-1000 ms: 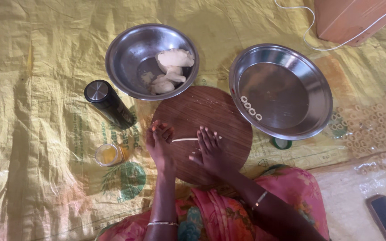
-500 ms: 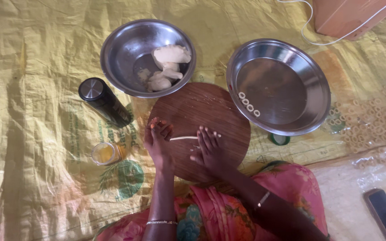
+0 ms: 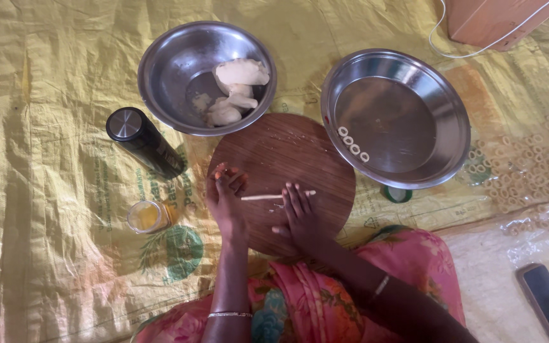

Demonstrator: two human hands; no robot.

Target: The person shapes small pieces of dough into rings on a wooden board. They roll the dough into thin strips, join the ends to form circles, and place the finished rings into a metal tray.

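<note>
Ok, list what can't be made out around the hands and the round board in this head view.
- Dough strip: its right part is hidden under the right hand's fingers.
- Left hand: fingers curled, so whether they touch the strip cannot be told.
- Round wooden board: near edge is covered by both hands and arms.
- Dough rings in the flat steel dish: too small to judge their finish.
- Wooden box: cut off by the top edge.

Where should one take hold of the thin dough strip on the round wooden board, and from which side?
Probably at the free left end of the thin dough strip, coming from above. It lies flat and crosswise on the round wooden board, and the right hand covers its right part. The left hand is beside that end. A light pinch with two fingers suits something so thin and soft.
</note>
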